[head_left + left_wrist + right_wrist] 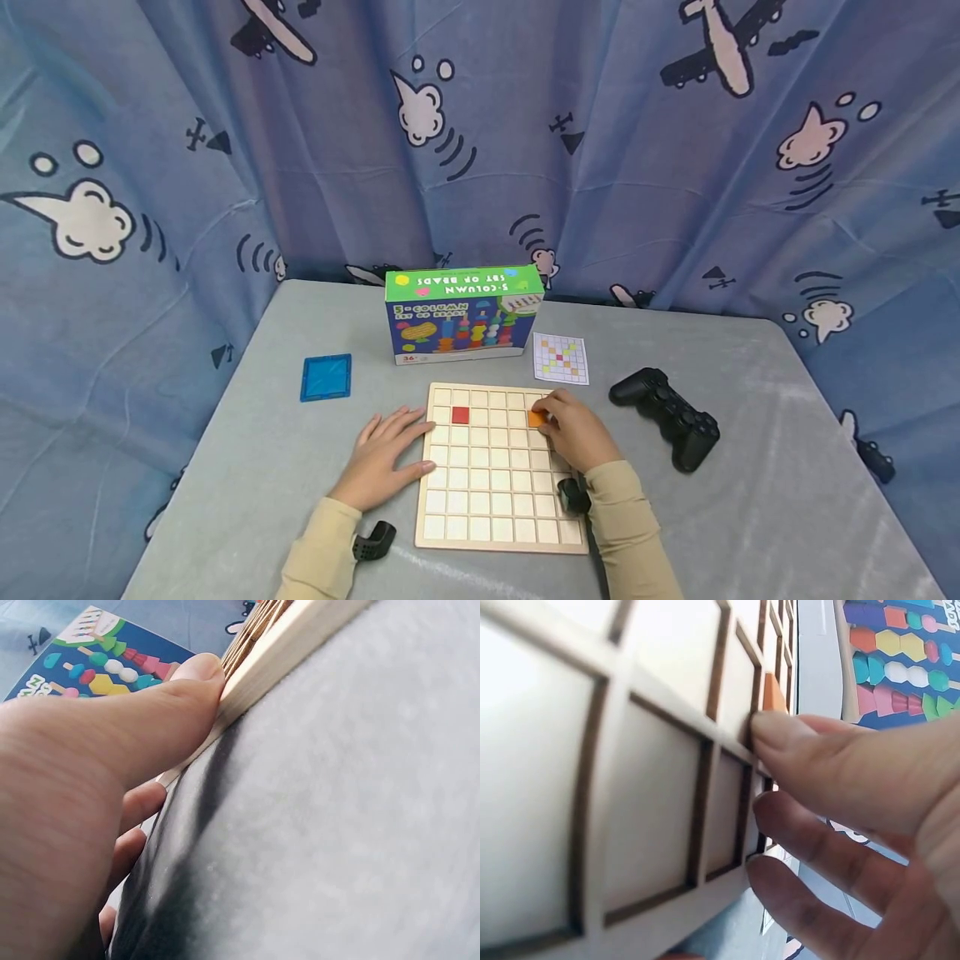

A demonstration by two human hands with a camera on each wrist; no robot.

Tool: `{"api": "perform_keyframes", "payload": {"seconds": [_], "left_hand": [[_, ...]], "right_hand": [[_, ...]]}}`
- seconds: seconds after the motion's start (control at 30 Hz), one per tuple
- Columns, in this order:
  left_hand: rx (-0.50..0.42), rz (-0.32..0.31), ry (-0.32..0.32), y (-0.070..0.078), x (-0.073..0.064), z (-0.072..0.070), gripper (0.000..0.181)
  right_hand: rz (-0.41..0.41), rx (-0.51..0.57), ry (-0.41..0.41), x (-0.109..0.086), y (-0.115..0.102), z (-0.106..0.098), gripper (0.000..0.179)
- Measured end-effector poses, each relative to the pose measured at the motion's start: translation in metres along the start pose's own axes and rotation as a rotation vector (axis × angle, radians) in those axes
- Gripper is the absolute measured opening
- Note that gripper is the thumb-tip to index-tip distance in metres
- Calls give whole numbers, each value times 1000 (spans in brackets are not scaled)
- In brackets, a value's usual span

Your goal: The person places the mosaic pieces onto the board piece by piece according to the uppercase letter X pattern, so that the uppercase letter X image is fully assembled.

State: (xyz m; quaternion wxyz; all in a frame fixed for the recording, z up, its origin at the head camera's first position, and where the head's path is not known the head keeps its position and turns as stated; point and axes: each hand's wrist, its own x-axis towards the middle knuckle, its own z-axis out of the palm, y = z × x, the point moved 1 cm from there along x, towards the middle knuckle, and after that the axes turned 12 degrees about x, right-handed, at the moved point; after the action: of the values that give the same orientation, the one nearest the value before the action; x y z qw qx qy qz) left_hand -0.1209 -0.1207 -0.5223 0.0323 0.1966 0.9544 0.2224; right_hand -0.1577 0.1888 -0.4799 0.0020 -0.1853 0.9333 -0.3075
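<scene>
A wooden grid board [490,481] lies flat on the table, its square cells framed by raised strips. One red square tile [461,415] sits in a cell of its second row. My left hand [381,463] is spread beside the board, thumb and fingertips against its left edge; the left wrist view has the thumb [196,682] on the wooden rim. Over the upper right cells, my right hand [576,429] pinches an orange square tile [536,418] at a cell in the red tile's row. Fingers partly hide this orange tile [773,693] in the right wrist view.
A bead set box [465,329] stands behind the board. To its right lies a pattern card [561,358] with coloured squares. A blue square tray [326,377] is at the left, a black game controller [666,417] at the right. A patterned curtain [480,150] hangs behind the table.
</scene>
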Motion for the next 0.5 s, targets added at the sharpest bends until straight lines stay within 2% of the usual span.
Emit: {"api": "perform_keyframes", "payload": {"seconds": [0.5], "left_hand": [[2,12,11,-1,-1,0,60]], "right_hand": [[41,25,-15,1,-2,-1,24]]}}
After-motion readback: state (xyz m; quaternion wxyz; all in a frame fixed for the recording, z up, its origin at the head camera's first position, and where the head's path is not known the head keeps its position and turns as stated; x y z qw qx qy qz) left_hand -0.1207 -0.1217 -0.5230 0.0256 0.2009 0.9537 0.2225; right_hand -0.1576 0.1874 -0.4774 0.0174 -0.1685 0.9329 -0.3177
